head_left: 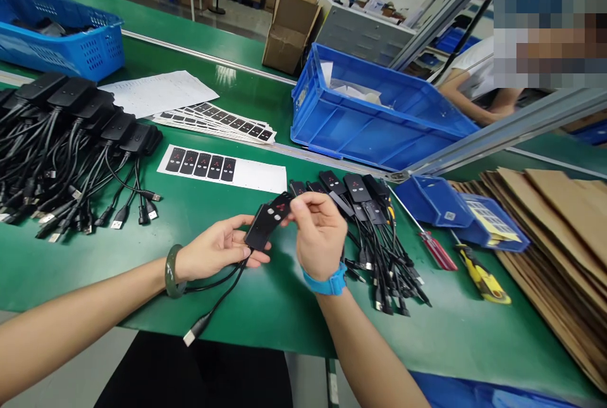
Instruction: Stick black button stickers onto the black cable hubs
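Note:
My left hand [215,247] grips a black controller box [265,223] with a USB cable [208,307] hanging off the table's front edge. My right hand [317,234], with a blue wrist strap, pinches the box's upper end, where a black label with red marks lies on it. A sheet of black labels [222,168] lies just beyond my hands. A pile of the same black cabled boxes [370,218] sits to the right of my right hand, and a bigger pile [71,148] lies at the far left.
On the green bench stand a large blue crate [379,123], a blue basket [61,41], two small blue bins [455,209], screwdrivers [474,269] and stacked cardboard sheets [559,237]. Fanned label sheets [218,120] and paper lie behind. Another person sits at the back right.

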`<state>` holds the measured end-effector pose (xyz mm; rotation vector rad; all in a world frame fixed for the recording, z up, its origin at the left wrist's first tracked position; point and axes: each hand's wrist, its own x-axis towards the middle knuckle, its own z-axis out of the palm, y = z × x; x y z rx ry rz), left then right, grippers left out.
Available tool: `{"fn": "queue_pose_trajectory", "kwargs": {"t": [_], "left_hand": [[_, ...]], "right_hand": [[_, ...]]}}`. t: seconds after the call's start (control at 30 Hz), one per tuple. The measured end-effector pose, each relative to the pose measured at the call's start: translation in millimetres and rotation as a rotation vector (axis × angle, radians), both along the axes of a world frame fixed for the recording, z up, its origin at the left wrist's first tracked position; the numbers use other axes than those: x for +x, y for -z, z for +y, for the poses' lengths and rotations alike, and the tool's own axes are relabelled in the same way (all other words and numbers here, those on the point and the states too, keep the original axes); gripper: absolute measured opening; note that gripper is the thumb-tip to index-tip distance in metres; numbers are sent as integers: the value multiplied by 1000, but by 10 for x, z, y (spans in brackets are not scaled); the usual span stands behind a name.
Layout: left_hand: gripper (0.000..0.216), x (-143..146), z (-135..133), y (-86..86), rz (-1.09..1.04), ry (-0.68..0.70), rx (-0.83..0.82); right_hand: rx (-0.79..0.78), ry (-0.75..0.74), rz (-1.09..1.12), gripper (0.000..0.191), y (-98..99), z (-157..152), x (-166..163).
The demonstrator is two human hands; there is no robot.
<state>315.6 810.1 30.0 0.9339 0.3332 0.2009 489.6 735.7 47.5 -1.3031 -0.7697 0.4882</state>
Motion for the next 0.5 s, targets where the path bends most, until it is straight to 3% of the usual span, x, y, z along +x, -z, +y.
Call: {"fn": "queue_pose_trajectory", "kwargs": {"t": [0.13,0.33,0.5], "left_hand": [[53,-4,12,-1,1,-11,-15],[54,-10,-2,-90,73,-78,-21],[59,-11,36,-46,105,-101,-26]], "right_hand": [[103,102,91,17,-31,71,112],[46,63,232,28,-53,136,99],[14,-33,358,22,-143,306,352]]}}
